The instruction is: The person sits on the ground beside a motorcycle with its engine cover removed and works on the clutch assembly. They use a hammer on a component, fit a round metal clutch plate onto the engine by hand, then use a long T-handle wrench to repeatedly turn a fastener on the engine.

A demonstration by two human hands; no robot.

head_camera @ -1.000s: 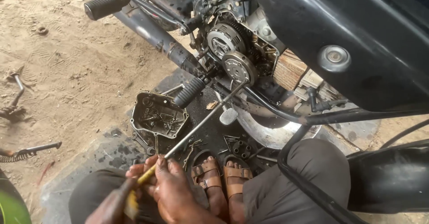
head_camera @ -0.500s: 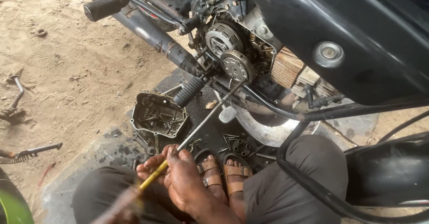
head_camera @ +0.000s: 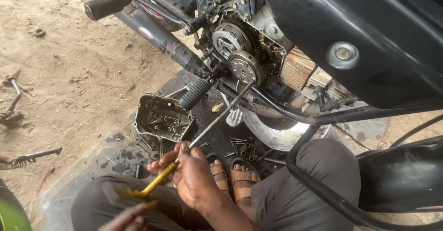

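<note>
In the head view, the right hand (head_camera: 194,180) is closed around a long yellow-handled screwdriver (head_camera: 203,134), its tip set against the small round clutch hub (head_camera: 246,67) of the opened motorcycle engine (head_camera: 258,51). The left hand (head_camera: 131,212) sits low at the handle's end, fingers blurred, so its grip cannot be told. The long shaft could slip off the hub and gouge it or skid toward the removed engine cover (head_camera: 162,120) on the ground below.
</note>
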